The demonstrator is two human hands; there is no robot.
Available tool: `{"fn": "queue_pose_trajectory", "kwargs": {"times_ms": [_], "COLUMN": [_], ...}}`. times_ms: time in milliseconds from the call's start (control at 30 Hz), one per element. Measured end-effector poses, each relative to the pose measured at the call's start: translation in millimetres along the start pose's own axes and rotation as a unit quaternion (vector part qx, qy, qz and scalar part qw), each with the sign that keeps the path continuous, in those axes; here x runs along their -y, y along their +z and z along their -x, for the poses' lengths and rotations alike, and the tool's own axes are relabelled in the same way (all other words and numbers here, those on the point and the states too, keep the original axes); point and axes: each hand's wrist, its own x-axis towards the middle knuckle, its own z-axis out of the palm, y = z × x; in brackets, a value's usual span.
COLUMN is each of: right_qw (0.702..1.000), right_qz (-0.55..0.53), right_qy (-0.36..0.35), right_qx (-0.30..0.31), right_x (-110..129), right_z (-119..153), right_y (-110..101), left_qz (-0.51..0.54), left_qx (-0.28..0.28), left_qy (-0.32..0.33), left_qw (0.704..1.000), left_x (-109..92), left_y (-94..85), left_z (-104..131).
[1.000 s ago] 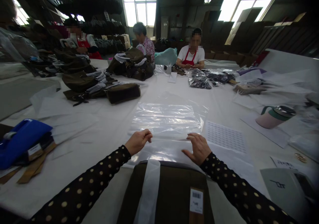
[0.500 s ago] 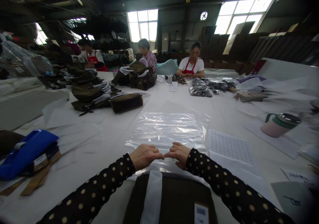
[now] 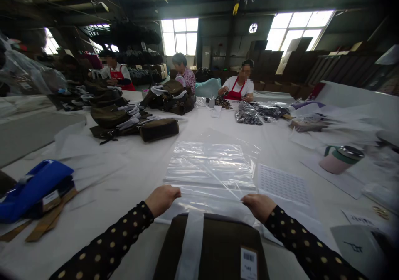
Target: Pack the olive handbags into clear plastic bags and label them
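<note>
Plastic sheet (image 3: 212,172) lies on bench (image 3: 205,124) beyond dark bag (image 3: 224,242); left hand (image 3: 162,200) and right hand (image 3: 259,206) pinch opposite sides between fingers. Looks light, limp, slippery; best held by near corners.

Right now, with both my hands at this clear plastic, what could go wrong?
Your right hand appears to pinch the glossy, clear plastic sheeting, with your left hand at its other side; an uneven pull might crease or tear it. The boxy, dark olive fabric bag nearest you sits close to both hands, so the plastic could snag on it. The white paper sheet with printed rows lies beside the plastic and might get dragged along.
</note>
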Motion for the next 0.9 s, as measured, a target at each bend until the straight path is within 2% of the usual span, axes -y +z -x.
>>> {"fn": "queue_pose_trajectory", "kwargs": {"times_ms": [100,233,333,433,533,633,733,833,900], "right_qw": [0.997,0.994,0.994,0.993,0.980,0.969,0.965,0.950,0.906], "right_qz": [0.057,0.094,0.095,0.079,0.112,0.150,0.130,0.005,-0.151], "right_qy": [0.046,0.057,0.050,0.037,0.040,0.043,0.066,0.181,0.272], "right_qx": [0.008,-0.009,-0.013,-0.074,-0.156,-0.191,-0.219,-0.255,-0.287], "right_x": [8.6,12.8,11.4,9.1,5.2,-2.0,-13.3,-27.2,-35.0], "right_z": [-14.3,-39.2,-46.1,-43.7,-39.6,-35.7,-29.7,-20.4,-15.1], "right_y": [-5.4,-16.2,-17.2,-7.8,6.6,17.6,24.1,30.3,35.4], "left_qz": [-0.025,-0.058,-0.063,-0.007,0.123,0.228,0.293,0.375,0.445], "left_qx": [-0.025,-0.039,-0.044,-0.072,-0.136,-0.178,-0.216,-0.266,-0.290], "left_qy": [-0.018,-0.026,-0.045,-0.094,-0.127,-0.152,-0.221,-0.313,-0.370], "left_qw": [0.999,0.997,0.996,0.993,0.975,0.945,0.905,0.831,0.763], "left_x": [-2.8,-1.7,4.0,7.6,8.4,13.9,26.7,38.9,43.0], "left_y": [-1.3,-5.9,-4.4,2.4,9.3,12.1,14.8,24.9,35.8], "left_z": [-10.9,-28.0,-30.9,-26.4,-20.6,-16.1,-12.7,-9.6,-7.7]}}
